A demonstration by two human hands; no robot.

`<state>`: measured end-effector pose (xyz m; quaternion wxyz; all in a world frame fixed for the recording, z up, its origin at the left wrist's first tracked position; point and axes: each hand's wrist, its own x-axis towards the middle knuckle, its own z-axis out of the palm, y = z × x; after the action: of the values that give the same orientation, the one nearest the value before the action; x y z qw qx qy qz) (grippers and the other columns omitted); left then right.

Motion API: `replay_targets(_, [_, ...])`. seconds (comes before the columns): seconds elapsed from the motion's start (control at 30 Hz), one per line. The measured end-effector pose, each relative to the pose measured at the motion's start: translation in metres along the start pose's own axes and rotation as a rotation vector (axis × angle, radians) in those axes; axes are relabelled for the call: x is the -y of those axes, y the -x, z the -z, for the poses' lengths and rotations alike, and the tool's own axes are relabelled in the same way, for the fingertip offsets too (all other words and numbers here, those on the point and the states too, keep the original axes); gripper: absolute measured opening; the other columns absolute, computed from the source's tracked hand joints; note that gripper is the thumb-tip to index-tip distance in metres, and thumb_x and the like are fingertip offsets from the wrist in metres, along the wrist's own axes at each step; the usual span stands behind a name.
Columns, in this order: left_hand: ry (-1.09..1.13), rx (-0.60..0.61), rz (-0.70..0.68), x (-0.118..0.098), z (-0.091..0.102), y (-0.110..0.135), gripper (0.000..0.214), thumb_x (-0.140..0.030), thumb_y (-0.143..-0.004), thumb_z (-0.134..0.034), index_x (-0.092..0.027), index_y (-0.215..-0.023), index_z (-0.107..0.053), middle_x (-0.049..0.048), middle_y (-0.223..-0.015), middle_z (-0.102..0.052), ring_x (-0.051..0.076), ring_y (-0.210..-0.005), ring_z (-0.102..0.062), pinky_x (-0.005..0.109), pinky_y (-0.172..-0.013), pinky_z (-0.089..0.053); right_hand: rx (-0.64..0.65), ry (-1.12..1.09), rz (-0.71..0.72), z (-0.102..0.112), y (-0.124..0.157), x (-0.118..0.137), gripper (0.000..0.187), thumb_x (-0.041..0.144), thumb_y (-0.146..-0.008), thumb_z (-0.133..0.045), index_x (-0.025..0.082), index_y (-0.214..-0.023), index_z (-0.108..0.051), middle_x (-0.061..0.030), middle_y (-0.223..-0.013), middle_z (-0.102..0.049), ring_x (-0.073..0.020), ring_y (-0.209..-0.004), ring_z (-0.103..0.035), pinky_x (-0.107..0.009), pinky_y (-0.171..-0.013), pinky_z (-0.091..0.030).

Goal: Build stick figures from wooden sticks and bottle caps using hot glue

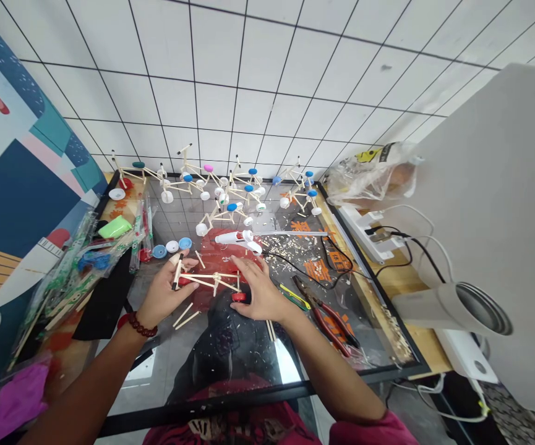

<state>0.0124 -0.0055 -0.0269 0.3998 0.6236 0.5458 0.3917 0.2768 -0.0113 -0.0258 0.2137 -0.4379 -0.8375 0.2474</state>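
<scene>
- Wooden stick frame (216, 280), red-wheeled: between both hands, over the glass surface (373, 347).
- Left hand (167, 292): clamped on its black-tipped end.
- Right hand (258, 289): closed on its other end.
- White glue gun (230, 237): just beyond the frame.

orange characters (318, 270) on tabletop (373, 327), too unclear to read

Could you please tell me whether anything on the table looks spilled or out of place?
Yes: pale chips lie scattered across the tabletop, right of the white glue gun, looking like uncleared debris.
</scene>
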Motion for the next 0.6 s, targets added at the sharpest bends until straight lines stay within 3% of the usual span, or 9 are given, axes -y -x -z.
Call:
replay_targets(0.23, [-0.054,0.002,0.015,0.003,0.002,0.000,0.048,-0.037,-0.076,-0.074,-0.024,-0.121,-0.061,0.0087,-0.125,-0.067,0.030,-0.118,-0.063,0.045,-0.100,-0.051,0.006,-0.060,0.040,-0.003,-0.001,0.000,0.108,0.031,-0.071,-0.074,0.026,-0.156,-0.009,-0.0159,-0.150,-0.045,-0.0320,-0.140,-0.042,-0.060,-0.118,0.004])
replay_targets(0.43, [0.057,0.057,-0.048,0.009,0.000,0.001,0.073,-0.035,-0.076,-0.075,-0.025,-0.142,-0.043,0.0095,-0.132,-0.063,0.029,-0.122,-0.061,0.047,-0.106,-0.049,0.009,-0.060,0.046,-0.005,0.000,-0.001,0.110,0.029,-0.071,-0.076,0.026,-0.157,-0.007,-0.0169,-0.151,-0.045,-0.0320,-0.140,-0.043,-0.061,-0.119,0.004])
replay_targets(0.6, [0.062,0.068,-0.040,0.012,-0.001,0.000,0.053,-0.036,-0.080,-0.071,-0.023,-0.130,-0.055,0.0106,-0.128,-0.066,0.029,-0.120,-0.062,0.049,-0.106,-0.049,0.021,-0.074,0.055,-0.006,-0.001,-0.005,0.120,0.037,-0.069,-0.082,0.027,-0.157,-0.001,-0.0184,-0.157,-0.035,-0.0335,-0.145,-0.034,-0.063,-0.119,-0.003])
